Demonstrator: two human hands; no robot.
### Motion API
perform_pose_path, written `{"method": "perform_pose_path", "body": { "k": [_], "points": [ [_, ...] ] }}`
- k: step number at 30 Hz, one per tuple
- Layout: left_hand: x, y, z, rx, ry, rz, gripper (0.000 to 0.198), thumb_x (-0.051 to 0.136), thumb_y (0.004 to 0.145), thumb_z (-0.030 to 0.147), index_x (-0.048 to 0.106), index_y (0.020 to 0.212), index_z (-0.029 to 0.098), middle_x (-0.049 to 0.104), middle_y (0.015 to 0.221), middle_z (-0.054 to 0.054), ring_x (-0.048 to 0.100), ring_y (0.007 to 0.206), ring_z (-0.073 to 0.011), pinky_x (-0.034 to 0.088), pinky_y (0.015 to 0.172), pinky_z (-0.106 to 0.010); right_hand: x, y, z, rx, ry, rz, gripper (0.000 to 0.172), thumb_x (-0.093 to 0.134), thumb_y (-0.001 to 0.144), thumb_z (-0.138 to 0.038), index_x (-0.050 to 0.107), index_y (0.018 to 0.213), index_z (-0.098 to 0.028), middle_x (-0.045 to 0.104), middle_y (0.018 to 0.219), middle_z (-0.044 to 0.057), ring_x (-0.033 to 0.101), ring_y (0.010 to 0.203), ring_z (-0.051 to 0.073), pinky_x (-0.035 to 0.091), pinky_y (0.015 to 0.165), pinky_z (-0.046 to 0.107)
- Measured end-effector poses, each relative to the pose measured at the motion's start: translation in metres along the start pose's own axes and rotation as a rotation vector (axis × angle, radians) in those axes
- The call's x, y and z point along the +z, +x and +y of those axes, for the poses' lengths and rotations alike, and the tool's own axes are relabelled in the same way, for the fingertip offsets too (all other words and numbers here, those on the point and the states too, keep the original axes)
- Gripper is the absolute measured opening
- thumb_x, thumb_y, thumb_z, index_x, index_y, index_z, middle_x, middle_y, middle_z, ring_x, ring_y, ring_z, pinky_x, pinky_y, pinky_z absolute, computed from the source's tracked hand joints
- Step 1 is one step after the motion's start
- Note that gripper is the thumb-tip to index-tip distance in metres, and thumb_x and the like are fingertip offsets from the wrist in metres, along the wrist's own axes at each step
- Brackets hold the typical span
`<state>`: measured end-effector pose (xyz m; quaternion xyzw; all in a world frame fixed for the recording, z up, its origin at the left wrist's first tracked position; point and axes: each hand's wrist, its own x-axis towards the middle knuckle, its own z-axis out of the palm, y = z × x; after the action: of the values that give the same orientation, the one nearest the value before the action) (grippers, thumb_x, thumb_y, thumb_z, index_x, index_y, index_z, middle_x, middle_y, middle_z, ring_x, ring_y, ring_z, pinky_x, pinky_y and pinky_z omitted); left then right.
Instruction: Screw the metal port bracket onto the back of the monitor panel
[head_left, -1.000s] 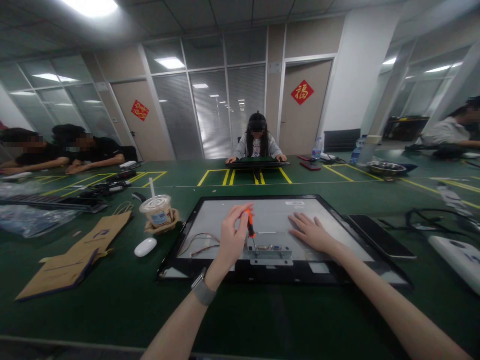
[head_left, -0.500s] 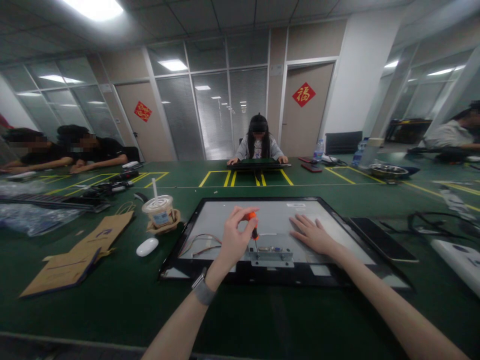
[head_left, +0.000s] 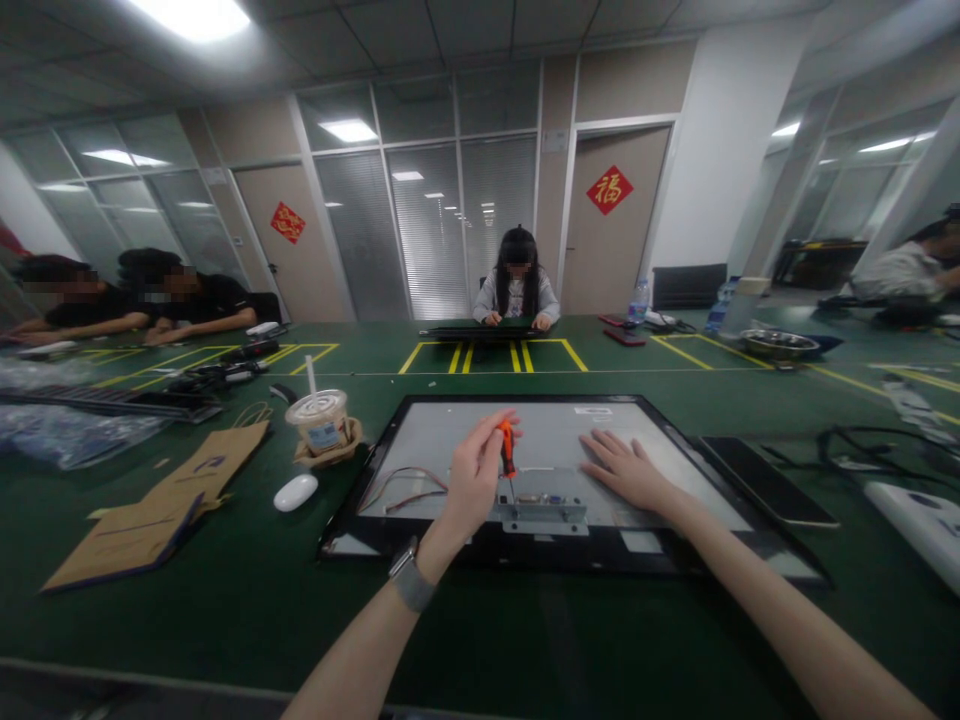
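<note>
My left hand (head_left: 478, 462) is closed around the orange handle of a screwdriver (head_left: 508, 450). The shaft points down at a metal bracket with connector ports (head_left: 544, 512), near its left end; whether the tip sits in a screw is too small to tell. The bracket lies along the near side of a flat display panel (head_left: 540, 435) with a black frame and a grey back. Flat on the panel's right part rests my right hand (head_left: 626, 470), fingers spread. Thin wires (head_left: 409, 485) run over the panel left of my left hand.
Left of the panel are a lidded drink cup (head_left: 320, 420), a white mouse (head_left: 295, 492) and a brown paper bag (head_left: 172, 505). To the right lie a black phone-like slab (head_left: 769, 480) and a white box (head_left: 919, 530). A person (head_left: 516, 285) sits opposite with another dark panel (head_left: 480, 333).
My left hand has turned slightly on the screwdriver handle, and its fingers have shifted. My right hand stays put. The person opposite has moved their hands closer together, and their panel has shifted left.
</note>
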<state>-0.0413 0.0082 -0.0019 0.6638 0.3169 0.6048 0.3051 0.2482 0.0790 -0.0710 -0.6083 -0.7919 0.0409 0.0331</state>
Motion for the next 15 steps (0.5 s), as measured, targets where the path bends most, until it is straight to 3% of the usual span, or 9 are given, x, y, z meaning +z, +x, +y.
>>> {"method": "perform_pose_path", "body": {
  "k": [5, 7, 11, 15],
  "points": [
    [0.0008, -0.0001, -0.0002, 0.106, 0.153, 0.094, 0.018, 0.065, 0.093, 0.029, 0.075, 0.106, 0.022, 0.061, 0.091, -0.004, 0.061, 0.084, -0.0163, 0.052, 0.081, -0.030, -0.0014, -0.0017, -0.0014, -0.006, 0.012, -0.008, 0.075, 0.021, 0.099, -0.062, 0.033, 0.160, -0.021, 0.024, 0.168, 0.013, 0.019, 0.154, 0.035, 0.016, 0.120, 0.065],
    [0.0000, 0.0005, 0.0011, 0.112, 0.164, 0.112, 0.017, 0.064, 0.093, 0.029, 0.076, 0.103, 0.022, 0.060, 0.091, -0.004, 0.061, 0.084, -0.0166, 0.052, 0.081, -0.030, -0.0015, -0.0020, -0.0015, -0.003, 0.012, -0.005, 0.074, 0.021, 0.099, -0.063, 0.033, 0.160, -0.022, 0.025, 0.168, 0.012, 0.019, 0.154, 0.034, 0.016, 0.120, 0.065],
    [-0.0019, 0.0015, 0.0044, 0.076, 0.071, 0.032, 0.030, 0.048, 0.102, 0.029, 0.072, 0.117, 0.020, 0.066, 0.110, -0.010, 0.066, 0.097, -0.0192, 0.053, 0.089, -0.034, -0.0002, -0.0011, -0.0004, 0.000, 0.009, 0.007, 0.073, 0.022, 0.099, -0.063, 0.034, 0.160, -0.024, 0.027, 0.168, 0.011, 0.020, 0.154, 0.034, 0.017, 0.120, 0.064],
    [-0.0021, 0.0029, 0.0030, 0.077, 0.071, 0.013, 0.023, 0.060, 0.096, 0.028, 0.074, 0.111, 0.019, 0.067, 0.097, -0.006, 0.065, 0.089, -0.0178, 0.054, 0.083, -0.031, 0.0012, 0.0001, 0.0009, -0.002, 0.008, 0.004, 0.073, 0.022, 0.099, -0.062, 0.033, 0.160, -0.023, 0.027, 0.168, 0.012, 0.020, 0.154, 0.034, 0.018, 0.120, 0.064]
  ]
}}
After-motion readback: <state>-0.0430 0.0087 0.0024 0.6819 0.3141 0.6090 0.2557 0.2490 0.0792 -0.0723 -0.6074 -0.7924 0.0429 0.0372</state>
